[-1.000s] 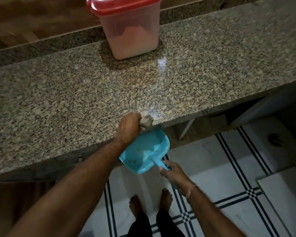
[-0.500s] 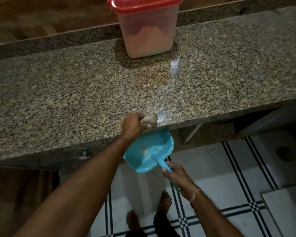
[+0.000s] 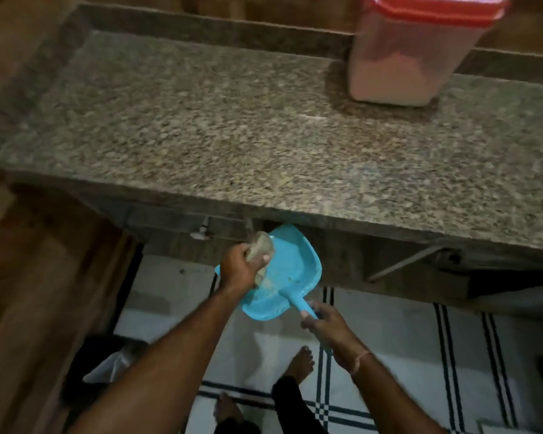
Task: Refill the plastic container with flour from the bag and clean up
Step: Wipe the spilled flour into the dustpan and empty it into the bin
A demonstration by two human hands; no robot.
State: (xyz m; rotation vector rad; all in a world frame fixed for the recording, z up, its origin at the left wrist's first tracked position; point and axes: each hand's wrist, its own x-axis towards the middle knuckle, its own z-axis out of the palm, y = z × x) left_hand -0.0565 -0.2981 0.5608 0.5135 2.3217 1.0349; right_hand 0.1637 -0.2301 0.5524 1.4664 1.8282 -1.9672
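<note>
A clear plastic container point(image 3: 398, 57) with a red lid stands at the back right of the granite counter point(image 3: 232, 136), part full of pale flour. Below the counter's front edge my right hand point(image 3: 329, 324) grips the handle of a blue dustpan point(image 3: 292, 270). My left hand point(image 3: 240, 269) grips a crumpled grey cloth point(image 3: 261, 245) over the pan's left side. A little pale dust lies in the pan. No flour bag shows clearly.
A wooden panel point(image 3: 38, 292) stands on the left. A dark bin with a pale bag point(image 3: 107, 368) sits on the floor beside it. White tiles with dark stripes point(image 3: 452, 355) cover the floor, and my bare feet point(image 3: 301, 361) stand on them.
My left hand has left the counter's edge and come down with the cloth over the dustpan. The view has swung left, so the container now sits at the far right.
</note>
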